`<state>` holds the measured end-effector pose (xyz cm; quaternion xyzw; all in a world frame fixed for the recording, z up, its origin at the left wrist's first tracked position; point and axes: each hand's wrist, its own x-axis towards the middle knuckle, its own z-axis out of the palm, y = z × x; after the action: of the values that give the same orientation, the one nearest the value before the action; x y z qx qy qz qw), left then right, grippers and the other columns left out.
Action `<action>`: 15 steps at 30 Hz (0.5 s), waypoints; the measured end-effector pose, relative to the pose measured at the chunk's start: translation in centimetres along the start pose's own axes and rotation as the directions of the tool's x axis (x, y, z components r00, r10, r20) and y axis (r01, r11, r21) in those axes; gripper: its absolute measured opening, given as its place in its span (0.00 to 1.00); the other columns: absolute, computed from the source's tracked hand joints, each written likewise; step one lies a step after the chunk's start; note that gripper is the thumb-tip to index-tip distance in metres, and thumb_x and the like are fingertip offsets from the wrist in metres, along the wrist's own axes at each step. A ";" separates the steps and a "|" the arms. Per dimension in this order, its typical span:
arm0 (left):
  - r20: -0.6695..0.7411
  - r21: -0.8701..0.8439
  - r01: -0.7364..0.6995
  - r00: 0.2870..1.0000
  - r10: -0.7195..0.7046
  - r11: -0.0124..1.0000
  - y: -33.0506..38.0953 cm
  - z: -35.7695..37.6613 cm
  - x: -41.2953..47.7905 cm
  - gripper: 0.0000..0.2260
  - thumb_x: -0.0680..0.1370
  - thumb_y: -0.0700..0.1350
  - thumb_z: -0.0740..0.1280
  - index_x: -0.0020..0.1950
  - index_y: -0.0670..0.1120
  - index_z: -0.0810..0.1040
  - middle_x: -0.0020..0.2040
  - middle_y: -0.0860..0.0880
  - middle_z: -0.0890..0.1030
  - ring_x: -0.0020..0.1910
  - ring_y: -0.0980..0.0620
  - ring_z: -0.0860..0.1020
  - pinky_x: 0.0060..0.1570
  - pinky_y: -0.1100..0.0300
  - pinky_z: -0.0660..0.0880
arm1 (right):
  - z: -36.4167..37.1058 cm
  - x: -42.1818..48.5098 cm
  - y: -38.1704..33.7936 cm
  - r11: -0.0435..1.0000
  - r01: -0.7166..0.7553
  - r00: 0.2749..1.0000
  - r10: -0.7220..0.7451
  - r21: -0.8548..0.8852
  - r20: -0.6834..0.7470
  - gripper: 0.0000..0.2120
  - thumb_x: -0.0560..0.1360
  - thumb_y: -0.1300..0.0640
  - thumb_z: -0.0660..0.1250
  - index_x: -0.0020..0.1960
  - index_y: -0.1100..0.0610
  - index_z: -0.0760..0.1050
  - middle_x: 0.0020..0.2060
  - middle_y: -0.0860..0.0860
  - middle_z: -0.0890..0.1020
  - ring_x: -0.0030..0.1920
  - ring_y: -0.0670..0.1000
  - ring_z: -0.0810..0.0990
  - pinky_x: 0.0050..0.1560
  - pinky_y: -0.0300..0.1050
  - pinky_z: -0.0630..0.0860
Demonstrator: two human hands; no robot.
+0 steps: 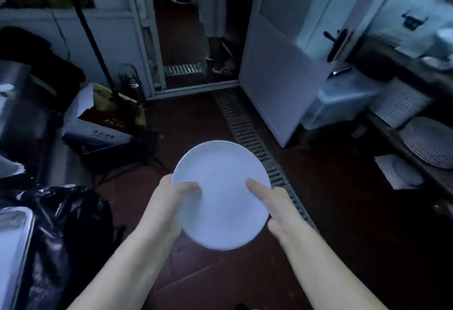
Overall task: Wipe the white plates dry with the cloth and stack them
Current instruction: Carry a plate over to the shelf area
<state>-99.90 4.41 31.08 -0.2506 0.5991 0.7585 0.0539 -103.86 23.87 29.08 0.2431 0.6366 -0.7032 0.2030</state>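
While both hands grip it, white plate point(221, 194) between left hand point(171, 201), right hand point(274, 201).

No legible text. Blue print on white carton point(99, 135) side: blurred, unreadable.

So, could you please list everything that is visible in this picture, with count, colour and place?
white plate: one, white, centre, held above the floor
plate stack: one stack, white, far right
bin bag: one, black, lower left
cardboard box: one, white and blue, left floor
drain grate: one, grey, across the dark red floor
door: one, white, open, centre right
left hand: one, grips the plate's left rim
right hand: one, grips its right rim
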 end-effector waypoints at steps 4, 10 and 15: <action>0.061 0.061 0.043 0.997 -0.047 0.997 -1.9 11.2 1.1 0.17 0.59 0.44 0.70 0.47 0.47 0.77 0.39 0.47 0.84 0.35 0.49 0.82 0.34 0.58 0.77 | -11.5 1.3 -1.8 0.997 0.007 0.994 0.001 0.074 -0.113 0.18 0.70 0.57 0.75 0.55 0.68 0.78 0.44 0.59 0.85 0.44 0.58 0.85 0.41 0.48 0.81; 0.203 0.115 0.091 0.973 -0.113 0.989 -4.7 27.0 2.3 0.18 0.58 0.44 0.71 0.46 0.48 0.76 0.38 0.49 0.84 0.32 0.51 0.82 0.31 0.60 0.77 | -26.7 2.4 -3.9 0.990 0.064 0.963 -0.029 0.124 -0.268 0.16 0.70 0.54 0.76 0.51 0.62 0.78 0.40 0.55 0.86 0.39 0.53 0.85 0.36 0.46 0.81; 0.317 0.194 0.093 0.936 -0.152 0.977 -6.0 37.1 4.0 0.13 0.67 0.39 0.74 0.48 0.45 0.78 0.39 0.46 0.85 0.37 0.46 0.82 0.34 0.57 0.78 | -35.6 3.6 -5.1 0.980 0.113 0.922 -0.043 0.161 -0.384 0.16 0.69 0.51 0.76 0.48 0.62 0.78 0.36 0.50 0.86 0.34 0.49 0.85 0.28 0.39 0.77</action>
<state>-112.78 39.92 29.82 -0.1513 0.6296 0.7288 0.2226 -106.79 59.85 28.42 0.3658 0.6069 -0.7052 0.0253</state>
